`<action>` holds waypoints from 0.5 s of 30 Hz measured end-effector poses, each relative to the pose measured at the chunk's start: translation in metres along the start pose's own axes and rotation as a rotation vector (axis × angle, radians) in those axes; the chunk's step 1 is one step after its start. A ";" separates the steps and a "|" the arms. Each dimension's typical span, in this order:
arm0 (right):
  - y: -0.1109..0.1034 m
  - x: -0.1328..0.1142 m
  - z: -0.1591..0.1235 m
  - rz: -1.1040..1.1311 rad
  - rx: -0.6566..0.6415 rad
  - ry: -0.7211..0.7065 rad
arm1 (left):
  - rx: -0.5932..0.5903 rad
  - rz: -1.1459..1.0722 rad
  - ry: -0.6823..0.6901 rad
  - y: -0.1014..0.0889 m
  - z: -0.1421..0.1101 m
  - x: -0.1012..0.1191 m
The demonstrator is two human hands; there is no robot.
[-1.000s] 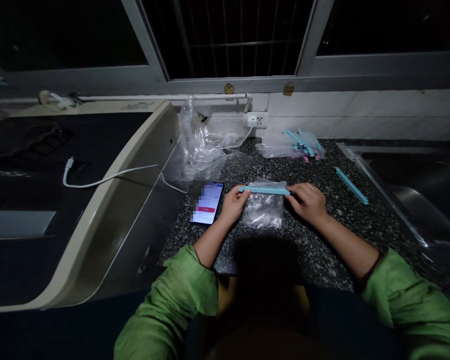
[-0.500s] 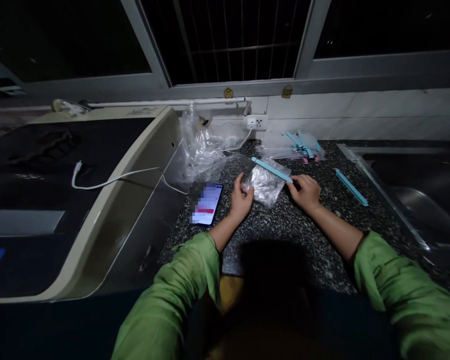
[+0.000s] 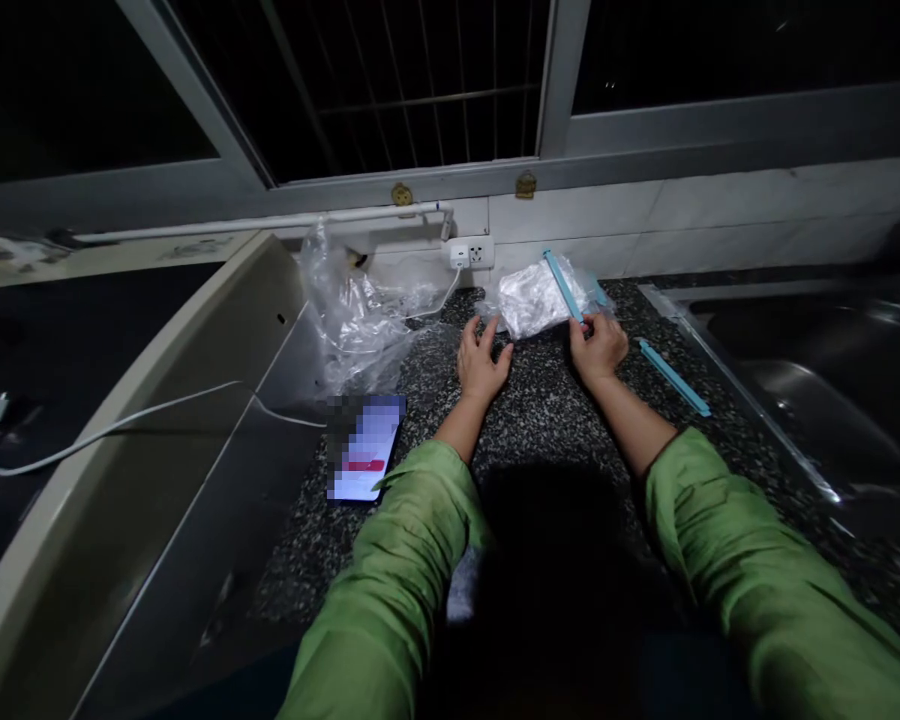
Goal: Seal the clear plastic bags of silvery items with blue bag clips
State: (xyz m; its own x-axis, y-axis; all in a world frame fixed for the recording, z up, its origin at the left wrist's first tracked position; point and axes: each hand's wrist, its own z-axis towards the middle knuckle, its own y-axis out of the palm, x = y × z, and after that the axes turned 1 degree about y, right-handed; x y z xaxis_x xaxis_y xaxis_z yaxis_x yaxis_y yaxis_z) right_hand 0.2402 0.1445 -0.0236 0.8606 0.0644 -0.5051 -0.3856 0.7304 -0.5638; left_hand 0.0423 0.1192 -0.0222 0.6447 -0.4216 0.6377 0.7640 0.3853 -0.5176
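Note:
My right hand (image 3: 598,345) grips the near end of a light blue sealing clip (image 3: 562,285) that closes a clear plastic bag (image 3: 531,297). The bag is held up over the far part of the speckled counter (image 3: 555,420), close to the tiled wall. My left hand (image 3: 482,362) rests flat on the counter with fingers spread, just left of and below the bag, holding nothing.
A loose blue clip (image 3: 673,377) lies right of my right hand. A crumpled clear bag (image 3: 356,310) sits at the back left. A lit phone (image 3: 366,447) lies near the counter's left edge. A white cable (image 3: 120,425) crosses the appliance on the left; a steel sink (image 3: 810,350) is at right.
My right hand carried the clipped bag away from me toward the back wall. My left hand let go of it and settled on the counter. The view shifted right.

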 end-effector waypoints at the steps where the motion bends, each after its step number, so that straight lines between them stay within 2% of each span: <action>1: 0.003 0.000 0.005 -0.001 0.006 0.043 | -0.014 0.032 0.014 0.003 0.005 0.000; 7: 0.020 0.005 0.036 -0.016 0.036 0.192 | -0.093 0.206 0.088 0.020 0.026 -0.004; 15: 0.040 0.017 0.054 -0.069 0.038 0.210 | -0.076 0.355 -0.047 0.028 0.036 -0.010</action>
State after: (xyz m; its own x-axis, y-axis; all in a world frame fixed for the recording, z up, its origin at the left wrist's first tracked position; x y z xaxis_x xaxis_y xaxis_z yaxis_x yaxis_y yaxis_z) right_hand 0.2574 0.2112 -0.0197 0.7951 -0.1267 -0.5931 -0.3115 0.7538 -0.5786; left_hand 0.0563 0.1642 -0.0230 0.8694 -0.2341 0.4351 0.4939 0.4376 -0.7514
